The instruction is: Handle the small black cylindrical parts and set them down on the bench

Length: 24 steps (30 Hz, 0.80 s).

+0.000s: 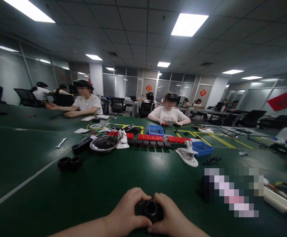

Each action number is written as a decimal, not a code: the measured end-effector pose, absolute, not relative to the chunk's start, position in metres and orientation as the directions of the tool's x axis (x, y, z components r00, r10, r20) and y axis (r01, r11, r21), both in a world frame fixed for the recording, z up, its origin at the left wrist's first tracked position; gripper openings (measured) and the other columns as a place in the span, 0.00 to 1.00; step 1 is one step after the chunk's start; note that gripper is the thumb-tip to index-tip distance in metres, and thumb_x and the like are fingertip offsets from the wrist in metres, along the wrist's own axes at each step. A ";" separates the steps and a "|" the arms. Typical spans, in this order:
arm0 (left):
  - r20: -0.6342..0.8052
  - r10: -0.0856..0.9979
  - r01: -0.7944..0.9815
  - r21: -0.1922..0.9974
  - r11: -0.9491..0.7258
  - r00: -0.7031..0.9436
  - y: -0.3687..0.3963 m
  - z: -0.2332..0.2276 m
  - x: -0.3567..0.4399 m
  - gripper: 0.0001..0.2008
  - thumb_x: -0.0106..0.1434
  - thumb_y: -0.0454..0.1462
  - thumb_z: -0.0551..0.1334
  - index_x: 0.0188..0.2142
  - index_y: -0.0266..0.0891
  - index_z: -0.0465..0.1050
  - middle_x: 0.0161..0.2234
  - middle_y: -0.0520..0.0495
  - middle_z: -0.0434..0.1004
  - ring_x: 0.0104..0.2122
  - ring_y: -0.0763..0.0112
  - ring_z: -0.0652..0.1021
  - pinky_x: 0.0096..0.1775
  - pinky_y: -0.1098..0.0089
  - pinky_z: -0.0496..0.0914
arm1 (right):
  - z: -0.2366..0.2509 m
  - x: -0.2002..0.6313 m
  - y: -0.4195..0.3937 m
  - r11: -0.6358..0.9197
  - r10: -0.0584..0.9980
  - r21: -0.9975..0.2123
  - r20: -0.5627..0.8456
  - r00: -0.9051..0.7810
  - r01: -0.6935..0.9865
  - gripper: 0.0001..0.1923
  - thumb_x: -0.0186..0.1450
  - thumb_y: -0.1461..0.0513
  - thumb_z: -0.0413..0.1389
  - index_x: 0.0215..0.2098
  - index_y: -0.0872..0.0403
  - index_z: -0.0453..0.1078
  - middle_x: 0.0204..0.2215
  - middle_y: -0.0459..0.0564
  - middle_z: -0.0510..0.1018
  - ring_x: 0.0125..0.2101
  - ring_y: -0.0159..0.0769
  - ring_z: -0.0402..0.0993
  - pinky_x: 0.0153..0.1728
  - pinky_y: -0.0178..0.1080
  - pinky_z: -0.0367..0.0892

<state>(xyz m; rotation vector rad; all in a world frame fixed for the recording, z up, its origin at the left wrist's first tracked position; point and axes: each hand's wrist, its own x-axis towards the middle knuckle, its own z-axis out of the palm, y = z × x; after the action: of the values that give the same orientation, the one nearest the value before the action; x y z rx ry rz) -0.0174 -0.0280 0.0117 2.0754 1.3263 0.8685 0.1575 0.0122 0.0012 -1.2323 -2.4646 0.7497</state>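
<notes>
Close to the table's near edge, both hands hold a black round part with a hole (pixel 153 213), its hollow centre facing up toward me. My left hand (pixel 130 210) curls around its left side, thumb and fingers closed on it. From the right, my right hand (pixel 169 214) grips the same part, and the fingertips of both hands nearly meet at its top and bottom. Its underside is hidden. Farther off to the left lie two black wheel-like pieces (pixel 70 163) side by side on the green table (pixel 104 177).
A wrench (pixel 61 143), a round metal pan (pixel 104 144), red socket strips (pixel 150 137), a white stand (pixel 187 154) and blue bins (pixel 202 148) lie ahead. A cream cylindrical device (pixel 278 200) is at right. Two people (pixel 168 113) sit across the table.
</notes>
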 end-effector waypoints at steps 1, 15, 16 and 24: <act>0.226 0.939 0.616 0.710 -0.340 0.258 -0.029 0.011 -0.015 0.21 0.43 0.48 0.66 0.34 0.39 0.68 0.32 0.50 0.67 0.32 0.66 0.68 0.34 0.69 0.62 | 0.000 0.154 0.008 0.502 0.829 -0.521 0.063 -0.556 0.690 0.21 0.38 0.56 0.64 0.25 0.55 0.62 0.26 0.44 0.67 0.28 0.34 0.61 0.28 0.34 0.53; 0.327 0.857 0.521 0.688 -0.505 0.399 -0.024 0.009 -0.018 0.21 0.52 0.37 0.63 0.46 0.46 0.63 0.41 0.49 0.68 0.40 0.65 0.67 0.42 0.68 0.62 | 0.017 0.167 0.020 0.545 0.627 -0.743 0.052 -0.778 0.389 0.23 0.50 0.59 0.58 0.44 0.55 0.64 0.39 0.50 0.68 0.41 0.40 0.62 0.41 0.39 0.56; 0.335 0.851 0.511 0.689 -0.514 0.405 -0.024 0.009 -0.019 0.22 0.52 0.37 0.62 0.47 0.46 0.63 0.43 0.49 0.67 0.42 0.65 0.67 0.43 0.67 0.62 | 0.018 0.169 0.023 0.522 0.605 -0.771 0.032 -0.796 0.366 0.20 0.51 0.60 0.57 0.42 0.55 0.65 0.38 0.49 0.68 0.40 0.38 0.62 0.41 0.38 0.57; 0.299 0.856 0.476 0.731 -0.489 0.421 -0.025 0.011 -0.019 0.20 0.51 0.36 0.64 0.45 0.46 0.65 0.39 0.50 0.68 0.40 0.67 0.68 0.42 0.69 0.62 | 0.014 0.168 0.025 0.430 0.727 -0.714 -0.089 -0.681 0.553 0.19 0.42 0.62 0.63 0.32 0.57 0.66 0.30 0.45 0.67 0.32 0.34 0.62 0.31 0.33 0.56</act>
<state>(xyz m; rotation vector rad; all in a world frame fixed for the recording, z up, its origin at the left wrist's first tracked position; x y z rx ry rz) -0.0188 -0.0253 0.0111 2.1270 1.1230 0.9037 0.1680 0.0248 0.0136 -1.1185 -2.4516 1.0905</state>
